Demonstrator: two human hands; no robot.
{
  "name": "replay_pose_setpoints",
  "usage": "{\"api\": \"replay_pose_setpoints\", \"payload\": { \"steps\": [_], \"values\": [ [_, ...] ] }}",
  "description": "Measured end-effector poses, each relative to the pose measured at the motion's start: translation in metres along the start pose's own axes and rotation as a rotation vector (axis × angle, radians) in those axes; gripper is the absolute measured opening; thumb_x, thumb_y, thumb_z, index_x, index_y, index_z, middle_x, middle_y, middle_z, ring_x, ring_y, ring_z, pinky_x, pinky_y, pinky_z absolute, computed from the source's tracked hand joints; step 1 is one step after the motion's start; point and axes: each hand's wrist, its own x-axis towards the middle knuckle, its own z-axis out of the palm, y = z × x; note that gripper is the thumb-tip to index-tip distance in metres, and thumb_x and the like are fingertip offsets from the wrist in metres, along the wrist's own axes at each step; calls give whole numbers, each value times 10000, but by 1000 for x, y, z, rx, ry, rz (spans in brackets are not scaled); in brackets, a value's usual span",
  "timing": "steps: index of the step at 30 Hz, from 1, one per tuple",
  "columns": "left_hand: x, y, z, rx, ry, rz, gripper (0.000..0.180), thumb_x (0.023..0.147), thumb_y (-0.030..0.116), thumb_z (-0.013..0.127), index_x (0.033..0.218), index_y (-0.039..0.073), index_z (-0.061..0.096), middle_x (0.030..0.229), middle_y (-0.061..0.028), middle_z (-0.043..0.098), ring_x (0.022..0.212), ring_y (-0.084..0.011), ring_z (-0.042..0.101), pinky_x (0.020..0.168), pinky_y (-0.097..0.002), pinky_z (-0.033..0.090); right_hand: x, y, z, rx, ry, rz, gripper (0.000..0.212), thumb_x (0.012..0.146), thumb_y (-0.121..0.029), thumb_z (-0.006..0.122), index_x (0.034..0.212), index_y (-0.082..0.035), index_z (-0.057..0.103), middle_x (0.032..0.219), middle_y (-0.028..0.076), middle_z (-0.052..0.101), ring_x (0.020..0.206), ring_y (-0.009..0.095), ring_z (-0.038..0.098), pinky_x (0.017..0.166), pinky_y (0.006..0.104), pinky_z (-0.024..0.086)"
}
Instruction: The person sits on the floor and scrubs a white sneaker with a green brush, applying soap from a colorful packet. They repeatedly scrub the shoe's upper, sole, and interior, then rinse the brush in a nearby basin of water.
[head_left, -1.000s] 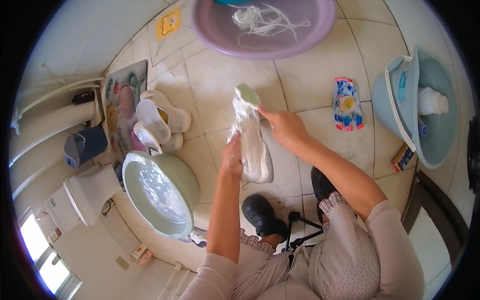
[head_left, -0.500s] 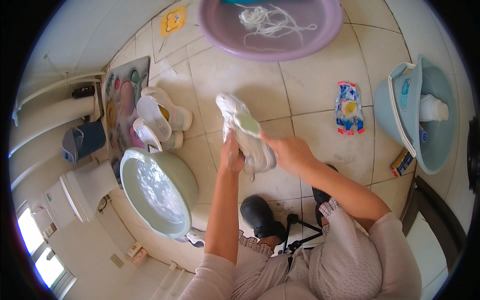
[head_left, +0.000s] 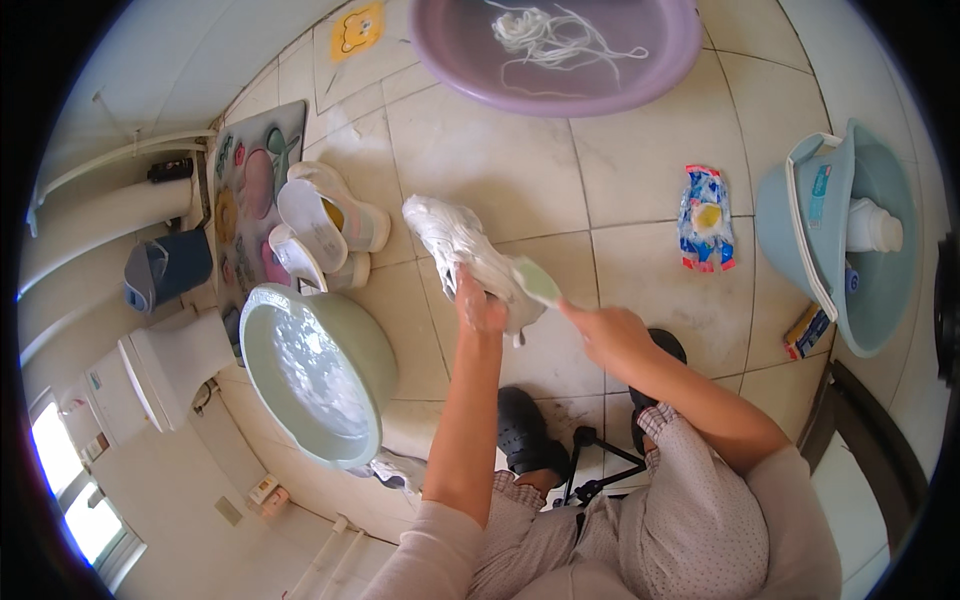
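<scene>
A wet white shoe (head_left: 445,232), coated in lather, hangs over the tiled floor in front of me. My left hand (head_left: 482,308) is closed around its near underside; part of the grip is hidden behind the shoe. In my right hand (head_left: 608,335) is a pale green scrubbing brush (head_left: 537,281), held by the handle. The brush head lies against the shoe's right side, and its bristles are hidden.
At left stands a pale green basin (head_left: 378,350) of sudsy water, beside white shoes (head_left: 372,225). A purple basin (head_left: 560,105) at the far side holds white laces (head_left: 550,35). Rightward are a blue-and-red packet (head_left: 707,220) and a blue bucket (head_left: 785,230) containing a white bottle (head_left: 872,225).
The shoe has tilted, its far end swinging left, and it shows more lather. My left hand has shifted slightly right; my right hand and the brush have moved right and nearer me.
</scene>
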Motion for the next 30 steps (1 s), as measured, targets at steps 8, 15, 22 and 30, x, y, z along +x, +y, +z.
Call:
{"api": "replay_pose_setpoints", "payload": {
  "steps": [8,15,22,30],
  "values": [
    [-24,-10,33,-67,-39,-37,451,972,391,296,1286,82,396,1245,-98,487,1126,-292,478,976,-438,395,47,-4,-5,114,128,-12,561,737,-14,535,1286,-90,450,717,151,607,667,344,598,607,442,472],
    [-9,-8,-9,-142,-135,-1,431,957,398,353,1255,95,424,1184,-80,535,1057,-265,531,924,-410,446,-19,-10,-15,-101,-27,-12,553,736,-23,549,1277,-76,449,645,172,576,625,339,593,567,445,463],
    [-9,-21,14,-427,-313,-120,446,939,415,392,1246,96,439,1186,-72,540,1043,-259,545,912,-393,465,35,-15,-8,-129,182,-68,536,747,-15,542,1270,-81,448,635,136,564,572,324,586,511,410,453],
    [-20,-2,26,-292,124,34,526,924,484,397,1309,126,387,1317,-68,439,1215,-265,393,1051,-438,308,-31,-1,-7,-240,120,-16,556,748,-39,552,1289,-139,472,664,144,553,543,307,566,486,403,447]
  ]
}}
